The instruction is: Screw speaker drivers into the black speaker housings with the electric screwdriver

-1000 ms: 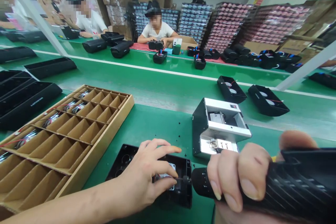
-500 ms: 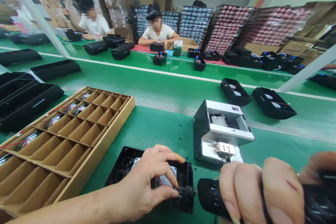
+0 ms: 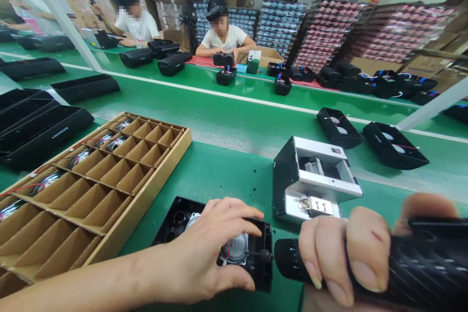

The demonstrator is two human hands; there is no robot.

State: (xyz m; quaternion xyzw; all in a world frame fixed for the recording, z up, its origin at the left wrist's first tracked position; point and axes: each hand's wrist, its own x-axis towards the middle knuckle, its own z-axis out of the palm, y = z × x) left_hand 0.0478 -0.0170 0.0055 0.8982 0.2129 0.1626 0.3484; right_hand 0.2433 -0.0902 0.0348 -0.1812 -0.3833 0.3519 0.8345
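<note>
A black speaker housing lies open-side up on the green bench, with a round silver speaker driver inside and a second partly hidden. My left hand lies over it, fingers and thumb spread apart around the driver. Between thumb and fingertips, a thin black rod-like piece runs to the housing's right end wall. My right hand is wrapped around a black power screwdriver with a numbered collar. Its nose points left at that wall, right beside it; the exact contact is hard to make out.
Left stands a divided cardboard tray holding several drivers. A silver-and-black screw feeder sits beyond my right hand. Small black screws are scattered nearby. More housings lie across the green line, where co-workers sit.
My left thumb and fingertips have parted from the thin black piece they pinched. The screwdriver has shifted slightly left, and the camera view has turned a little.
</note>
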